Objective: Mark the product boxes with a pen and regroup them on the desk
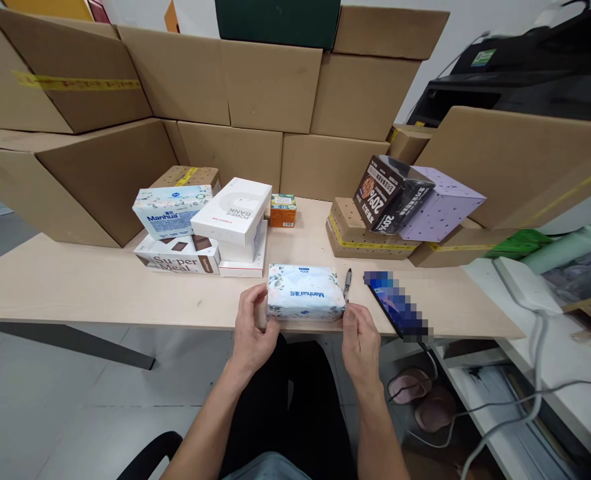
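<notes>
A white-and-blue Manhua tissue pack (306,291) lies flat near the table's front edge, its printing upside down to me. Curled around its left end is my left hand (256,328), with the fingers at the side and the thumb by the near corner. My right hand (360,339) pinches the near right corner between thumb and fingers. Just beyond that hand a dark pen (348,283) lies on the table. To the right rests a phone (394,303) with a blurred screen and a cable at its near end.
At the left stand a second tissue pack (170,212), a Su-per Meal box (178,257), a white power bank box (234,212) and a small orange box (282,211). Back right, a black box (390,193) leans against a purple box (440,203). Cardboard walls (270,83) line the rear.
</notes>
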Action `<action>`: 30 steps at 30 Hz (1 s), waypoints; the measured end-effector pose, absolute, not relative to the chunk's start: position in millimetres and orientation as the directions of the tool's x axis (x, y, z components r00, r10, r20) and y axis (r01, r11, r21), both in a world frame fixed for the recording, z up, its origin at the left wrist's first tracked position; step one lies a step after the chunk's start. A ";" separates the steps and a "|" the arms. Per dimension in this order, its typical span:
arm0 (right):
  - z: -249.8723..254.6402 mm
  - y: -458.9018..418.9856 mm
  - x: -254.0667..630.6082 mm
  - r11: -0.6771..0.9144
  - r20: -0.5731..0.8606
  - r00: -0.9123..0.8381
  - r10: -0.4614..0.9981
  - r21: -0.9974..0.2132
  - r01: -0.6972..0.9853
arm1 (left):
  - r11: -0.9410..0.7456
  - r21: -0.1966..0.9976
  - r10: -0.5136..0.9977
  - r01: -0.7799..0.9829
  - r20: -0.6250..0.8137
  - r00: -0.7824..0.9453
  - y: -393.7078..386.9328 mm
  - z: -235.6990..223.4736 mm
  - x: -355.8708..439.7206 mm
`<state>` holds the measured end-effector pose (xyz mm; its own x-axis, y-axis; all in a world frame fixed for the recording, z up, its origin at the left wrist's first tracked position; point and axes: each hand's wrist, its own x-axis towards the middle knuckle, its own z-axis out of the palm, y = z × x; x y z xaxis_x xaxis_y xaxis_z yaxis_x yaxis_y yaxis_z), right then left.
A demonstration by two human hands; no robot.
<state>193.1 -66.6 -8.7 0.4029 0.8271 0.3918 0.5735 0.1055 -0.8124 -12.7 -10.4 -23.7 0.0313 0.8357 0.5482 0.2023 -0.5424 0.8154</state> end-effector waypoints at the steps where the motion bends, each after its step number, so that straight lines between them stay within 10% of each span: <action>1: -8.5 -66.5 193.1 0.107 0.395 0.403 0.825 -0.810 0.576 | -0.557 0.804 0.826 0.210 0.562 0.040 -10.2 -22.0 -12.9; 13: -7.9 -60.7 206.5 0.126 0.483 0.378 0.790 -0.731 0.670 | -0.646 0.668 0.756 0.369 0.628 0.186 -12.1 -12.1 -11.2; 17: 2.3 -42.9 229.7 0.005 0.511 0.298 0.806 -0.508 0.861 | -0.640 0.667 0.761 0.382 0.620 0.193 -11.1 -13.2 -10.3; 23: 21.1 -14.2 241.5 -0.027 0.144 0.022 0.989 0.034 0.999 | -0.628 0.665 0.767 0.404 0.615 0.182 -11.0 -14.1 -9.2; 30: 21.3 -7.7 252.6 0.115 0.109 -0.135 0.985 0.175 0.978 | -0.635 0.663 0.761 0.396 0.626 0.171 -10.7 -14.7 -8.2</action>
<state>252.6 -7.7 21.3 -0.1353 0.9847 0.1094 0.9779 0.1149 0.1746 -8.2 -10.7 -14.7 0.1711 0.7606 0.6263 0.3961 -0.6351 0.6631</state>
